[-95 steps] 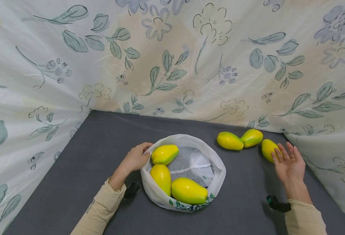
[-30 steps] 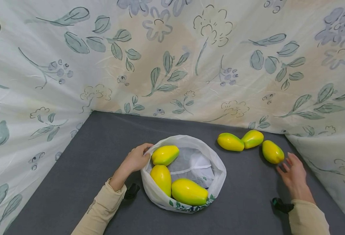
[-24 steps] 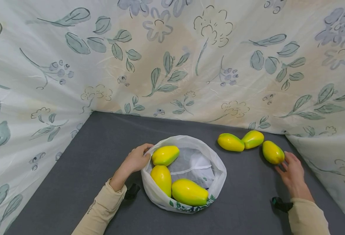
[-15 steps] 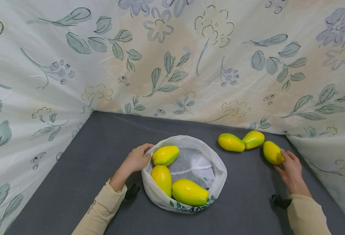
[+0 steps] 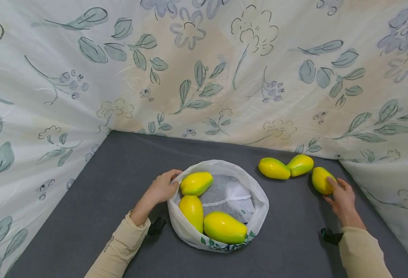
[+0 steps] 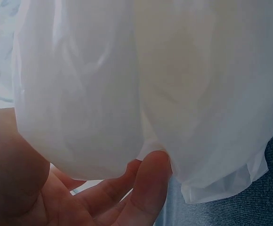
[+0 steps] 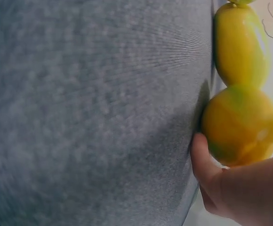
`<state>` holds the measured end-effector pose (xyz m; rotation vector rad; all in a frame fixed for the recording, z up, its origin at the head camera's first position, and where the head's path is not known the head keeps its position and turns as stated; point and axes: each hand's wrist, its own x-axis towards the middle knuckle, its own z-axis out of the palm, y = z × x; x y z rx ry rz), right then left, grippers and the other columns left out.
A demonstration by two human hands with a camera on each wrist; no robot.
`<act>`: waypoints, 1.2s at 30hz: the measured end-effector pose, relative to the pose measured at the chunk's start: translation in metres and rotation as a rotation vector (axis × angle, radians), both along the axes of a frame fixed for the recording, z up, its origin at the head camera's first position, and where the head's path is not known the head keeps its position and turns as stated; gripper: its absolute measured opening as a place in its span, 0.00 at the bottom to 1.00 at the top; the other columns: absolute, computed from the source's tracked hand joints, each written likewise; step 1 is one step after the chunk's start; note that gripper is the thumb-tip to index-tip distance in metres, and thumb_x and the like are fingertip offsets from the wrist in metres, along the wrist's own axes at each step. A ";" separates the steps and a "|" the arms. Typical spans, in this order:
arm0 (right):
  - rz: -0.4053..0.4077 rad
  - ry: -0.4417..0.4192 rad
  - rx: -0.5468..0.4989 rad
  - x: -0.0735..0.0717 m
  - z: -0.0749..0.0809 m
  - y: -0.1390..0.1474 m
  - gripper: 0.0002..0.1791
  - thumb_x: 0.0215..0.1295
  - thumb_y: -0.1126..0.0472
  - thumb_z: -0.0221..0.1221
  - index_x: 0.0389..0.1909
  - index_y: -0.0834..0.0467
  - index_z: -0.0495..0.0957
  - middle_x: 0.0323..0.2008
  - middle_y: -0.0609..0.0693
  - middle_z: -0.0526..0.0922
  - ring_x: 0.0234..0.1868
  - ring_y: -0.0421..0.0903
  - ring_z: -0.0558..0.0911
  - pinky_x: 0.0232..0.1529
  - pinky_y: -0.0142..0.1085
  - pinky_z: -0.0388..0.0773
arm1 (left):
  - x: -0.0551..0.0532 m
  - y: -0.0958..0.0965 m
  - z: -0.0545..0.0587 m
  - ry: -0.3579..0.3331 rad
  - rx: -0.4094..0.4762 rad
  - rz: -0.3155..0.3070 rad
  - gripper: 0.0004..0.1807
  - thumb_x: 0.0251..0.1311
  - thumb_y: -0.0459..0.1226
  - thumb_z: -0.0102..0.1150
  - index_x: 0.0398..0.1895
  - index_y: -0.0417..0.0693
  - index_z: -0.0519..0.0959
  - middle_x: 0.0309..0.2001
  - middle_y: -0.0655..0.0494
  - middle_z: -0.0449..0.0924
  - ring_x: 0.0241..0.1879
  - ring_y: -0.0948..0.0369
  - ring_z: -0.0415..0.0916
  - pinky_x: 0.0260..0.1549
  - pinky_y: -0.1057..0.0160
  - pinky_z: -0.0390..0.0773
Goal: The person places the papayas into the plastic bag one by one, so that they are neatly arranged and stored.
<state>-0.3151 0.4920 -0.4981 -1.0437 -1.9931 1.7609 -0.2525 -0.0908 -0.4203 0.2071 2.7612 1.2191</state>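
Note:
A white plastic bag (image 5: 262, 200) stands with its mouth wide and its rim rolled. My left hand (image 5: 159, 188) holds the bag's left rim. In the left wrist view, fingertips (image 6: 153, 181) meet the bag's edge. Three yellow-green papayas lie inside: one at the back left (image 5: 196, 183), one at the left (image 5: 191, 212), one in front (image 5: 224, 227). To the right, my right hand (image 5: 344, 199) grips the near end of another papaya (image 5: 320, 179) on the table, thumb on one side and fingers over the other. Part of that papaya is hidden by the fingers.
Two more papayas, one on the left (image 5: 274, 168) and one on the right (image 5: 302, 165), lie end to end behind the gripped one. The dark grey tabletop (image 5: 120, 166) meets a floral curtain (image 5: 207, 77) at the back and sides.
My right hand first drew back from the rightmost papaya, palm turning, then moved left and closed round its near end. The left hand and the bag have stayed put.

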 end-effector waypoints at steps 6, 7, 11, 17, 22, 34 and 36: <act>0.006 -0.007 0.117 -0.003 -0.008 -0.002 0.52 0.51 0.29 0.54 0.75 0.41 0.45 0.74 0.52 0.42 0.71 0.53 0.51 0.60 0.52 0.61 | 0.000 0.000 -0.001 0.006 0.001 0.001 0.22 0.66 0.32 0.47 0.63 0.43 0.71 0.52 0.45 0.77 0.40 0.53 0.75 0.31 0.57 0.73; 0.010 -0.005 0.124 -0.003 -0.009 -0.002 0.53 0.50 0.29 0.54 0.75 0.41 0.45 0.74 0.52 0.42 0.71 0.53 0.52 0.60 0.52 0.61 | 0.000 0.000 -0.001 0.006 0.003 0.000 0.22 0.65 0.32 0.47 0.63 0.43 0.71 0.52 0.45 0.77 0.39 0.53 0.75 0.30 0.58 0.72; 0.017 -0.008 0.127 -0.003 -0.009 -0.004 0.56 0.47 0.28 0.56 0.75 0.41 0.45 0.74 0.53 0.43 0.71 0.54 0.53 0.60 0.52 0.61 | 0.000 0.000 0.000 0.007 0.007 -0.004 0.22 0.65 0.31 0.47 0.63 0.43 0.71 0.52 0.45 0.77 0.37 0.53 0.75 0.28 0.59 0.71; 0.040 -0.043 0.139 0.006 0.004 -0.013 0.54 0.52 0.31 0.57 0.76 0.42 0.43 0.74 0.55 0.44 0.69 0.54 0.55 0.57 0.46 0.67 | 0.000 0.001 0.001 0.001 -0.004 -0.004 0.22 0.66 0.32 0.47 0.63 0.44 0.71 0.54 0.44 0.76 0.43 0.52 0.76 0.32 0.57 0.73; 0.037 -0.042 0.076 0.025 0.034 -0.039 0.49 0.59 0.38 0.57 0.76 0.45 0.42 0.74 0.55 0.42 0.70 0.52 0.53 0.47 0.34 0.76 | 0.000 0.001 0.002 -0.012 -0.009 0.002 0.22 0.66 0.32 0.47 0.63 0.44 0.71 0.54 0.44 0.76 0.44 0.52 0.76 0.32 0.57 0.73; -0.014 0.125 -0.069 0.047 0.047 -0.059 0.51 0.52 0.38 0.62 0.74 0.40 0.47 0.73 0.49 0.45 0.69 0.47 0.55 0.59 0.40 0.64 | 0.000 0.002 0.001 -0.011 -0.030 0.007 0.22 0.66 0.32 0.47 0.64 0.44 0.70 0.54 0.43 0.75 0.46 0.50 0.76 0.35 0.56 0.74; -0.010 0.154 -0.088 0.047 0.047 -0.060 0.51 0.51 0.38 0.62 0.74 0.40 0.47 0.73 0.49 0.45 0.69 0.47 0.56 0.60 0.42 0.61 | 0.001 0.002 0.001 -0.008 -0.032 0.007 0.22 0.66 0.32 0.47 0.64 0.44 0.70 0.54 0.43 0.75 0.46 0.50 0.76 0.34 0.56 0.74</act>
